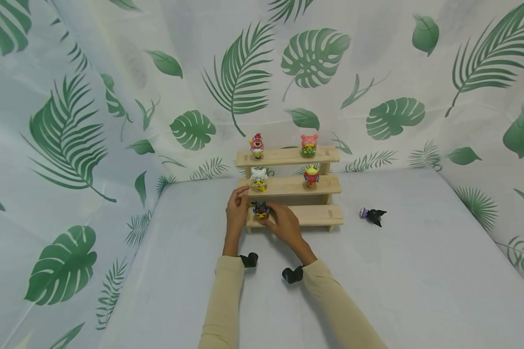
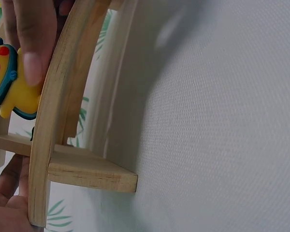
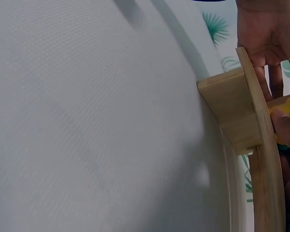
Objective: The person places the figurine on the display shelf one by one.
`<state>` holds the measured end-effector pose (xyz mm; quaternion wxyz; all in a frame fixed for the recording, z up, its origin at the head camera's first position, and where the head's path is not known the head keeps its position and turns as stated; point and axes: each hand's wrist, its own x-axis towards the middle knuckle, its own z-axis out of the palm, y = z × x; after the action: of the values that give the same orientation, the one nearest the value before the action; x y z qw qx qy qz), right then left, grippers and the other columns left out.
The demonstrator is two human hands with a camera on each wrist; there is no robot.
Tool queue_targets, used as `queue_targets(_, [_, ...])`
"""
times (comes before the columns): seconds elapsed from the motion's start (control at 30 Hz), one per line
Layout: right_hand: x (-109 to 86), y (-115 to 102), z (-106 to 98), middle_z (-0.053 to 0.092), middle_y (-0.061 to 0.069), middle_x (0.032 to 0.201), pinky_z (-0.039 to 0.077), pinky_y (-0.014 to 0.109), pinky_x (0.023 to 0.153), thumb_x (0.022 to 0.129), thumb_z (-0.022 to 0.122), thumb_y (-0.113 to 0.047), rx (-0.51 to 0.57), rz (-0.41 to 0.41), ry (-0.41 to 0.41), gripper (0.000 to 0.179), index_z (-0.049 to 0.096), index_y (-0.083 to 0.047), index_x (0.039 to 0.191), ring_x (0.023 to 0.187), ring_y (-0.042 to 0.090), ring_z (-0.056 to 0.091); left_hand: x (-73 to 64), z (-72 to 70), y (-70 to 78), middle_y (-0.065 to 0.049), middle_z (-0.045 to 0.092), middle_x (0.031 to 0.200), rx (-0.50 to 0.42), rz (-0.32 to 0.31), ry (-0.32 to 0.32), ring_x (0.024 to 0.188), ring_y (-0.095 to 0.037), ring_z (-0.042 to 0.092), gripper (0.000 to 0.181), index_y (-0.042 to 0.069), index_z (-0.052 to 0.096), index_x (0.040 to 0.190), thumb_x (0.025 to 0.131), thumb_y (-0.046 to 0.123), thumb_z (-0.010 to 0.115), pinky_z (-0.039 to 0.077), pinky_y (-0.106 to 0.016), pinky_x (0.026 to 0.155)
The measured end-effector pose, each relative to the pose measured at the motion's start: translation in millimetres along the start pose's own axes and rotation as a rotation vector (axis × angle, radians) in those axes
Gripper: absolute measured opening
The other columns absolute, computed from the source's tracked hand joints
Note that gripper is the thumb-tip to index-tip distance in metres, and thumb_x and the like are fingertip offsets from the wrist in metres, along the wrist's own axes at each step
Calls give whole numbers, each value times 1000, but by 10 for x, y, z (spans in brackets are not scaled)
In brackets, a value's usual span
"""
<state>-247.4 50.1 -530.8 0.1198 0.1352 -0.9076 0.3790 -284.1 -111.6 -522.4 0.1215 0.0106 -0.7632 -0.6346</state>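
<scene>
A small toy figurine [image 1: 260, 210] stands on the left end of the bottom tier of a wooden three-step display stand [image 1: 305, 216]. It has dark pointed ears, a yellow body and blue trim. My right hand [image 1: 286, 224] pinches it from the right; in the left wrist view a thumb presses against the yellow figurine [image 2: 26, 79]. Beside the stand's left end is my left hand [image 1: 237, 213], its fingers reaching along the board end. From the right wrist, the left hand [image 3: 270, 36] shows its palm and extended fingers behind the board.
On the top tier are a pink-and-red figurine [image 1: 256, 146] and a pink-hooded one [image 1: 308, 145]. The middle tier bears a white-hooded figurine [image 1: 259, 180] and a red-and-blue one [image 1: 312, 177]. A black-and-purple figurine [image 1: 373, 215] lies on the white cloth right of the stand.
</scene>
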Motion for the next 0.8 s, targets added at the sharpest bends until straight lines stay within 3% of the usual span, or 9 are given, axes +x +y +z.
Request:
queue_targets(0.2, [-126,57,-88,70,8,117,47,45,96,83,79,-25,57,-7,43,48,64,-8,125,109,27,62,-4,1,12,-4,69,104,14,-7,3,85,-25,60,26,33,63,122,101,41,50,44,-28,64])
queue_targets(0.37, [-279,148,-198,70,11,111,52,40,88,86,75,-13,153,-68,137,35,66,-2,118,99,26,64,-11,4,28,-2,68,109,21,-12,10,82,-21,57,26,31,63,122,101,41,50,43,-28,63])
queue_targets(0.47, [-349,248,-270,71,12,104,54,29,80,89,71,-7,213,-115,223,25,67,0,112,90,23,66,-8,8,31,-2,68,110,24,-7,13,79,-16,55,27,31,63,122,101,41,50,42,-28,63])
queue_targets(0.63, [-447,458,-455,70,14,91,48,14,69,89,68,0,248,-138,452,14,69,3,103,75,20,64,-4,6,22,-5,68,100,36,6,9,70,-11,49,27,30,63,123,102,41,50,40,-26,60])
queue_targets(0.7, [-494,563,-551,69,16,91,44,11,68,90,66,0,225,-89,579,13,69,4,102,74,19,61,-2,3,17,-6,68,100,37,11,9,68,-10,47,28,29,63,123,102,41,50,39,-25,59])
queue_targets(0.8, [-573,734,-716,66,20,99,39,10,68,91,64,-1,198,62,756,16,69,4,106,86,22,58,-1,-3,15,-6,68,103,39,16,12,68,-10,47,29,28,63,124,102,41,50,39,-24,59])
